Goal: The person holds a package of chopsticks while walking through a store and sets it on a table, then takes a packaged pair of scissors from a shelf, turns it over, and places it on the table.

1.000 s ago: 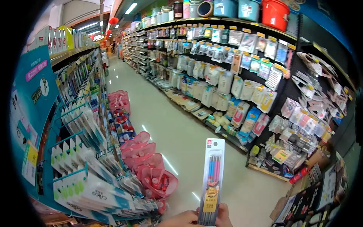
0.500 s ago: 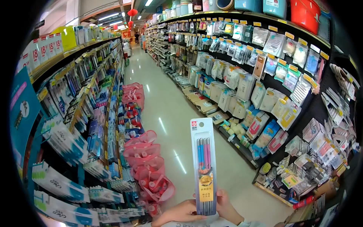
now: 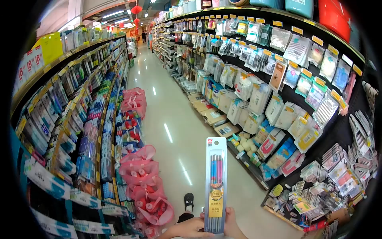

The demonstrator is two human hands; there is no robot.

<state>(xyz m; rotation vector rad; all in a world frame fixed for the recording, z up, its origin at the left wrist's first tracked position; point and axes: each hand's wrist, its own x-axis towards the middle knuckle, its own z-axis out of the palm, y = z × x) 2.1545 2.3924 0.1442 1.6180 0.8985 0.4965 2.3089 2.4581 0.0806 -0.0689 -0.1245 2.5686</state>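
Observation:
A long, narrow blister pack (image 3: pixel 216 185) with blue and pink sticks behind clear plastic stands upright at the lower middle, its printed front towards me. My left hand (image 3: pixel 185 229) grips its lower left edge, fingers closed. On the lower right edge my right hand (image 3: pixel 231 223) is closed around the pack, thumb at the front. The bottom of the pack lies between both hands, and some fingers are hidden behind it.
Left shelves (image 3: pixel 85 119) hold packaged goods. Pink baskets (image 3: pixel 139 171) line the floor beside them. On the right, a tall rack (image 3: pixel 246 59) bears hanging packets, with a red bucket (image 3: pixel 334 20) on top. A shoe (image 3: pixel 188 201) shows on the aisle floor (image 3: pixel 171 147). A distant person stands far down the aisle.
The view has turned and moved forward along the aisle. Both hands still hold the pack, which now sits slightly lower than half a second ago. A shoe has come into view.

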